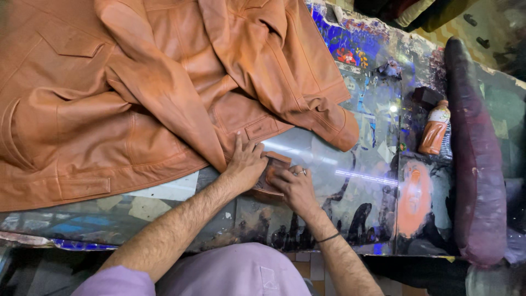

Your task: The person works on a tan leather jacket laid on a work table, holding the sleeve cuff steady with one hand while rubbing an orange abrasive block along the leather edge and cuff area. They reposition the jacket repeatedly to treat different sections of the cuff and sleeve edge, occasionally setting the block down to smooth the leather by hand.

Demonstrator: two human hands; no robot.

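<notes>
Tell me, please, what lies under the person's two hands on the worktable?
A small brown leather piece shows between the left hand and right hand; its middle is covered.

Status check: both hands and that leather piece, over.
Left hand flat on jacket edge. Right hand pressing small leather piece. Bottle off right, clear.

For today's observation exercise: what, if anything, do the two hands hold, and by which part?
Both hands press a small brown leather piece flat on the table: left hand on its left end, right hand on its right. Neither lifts it.
</notes>
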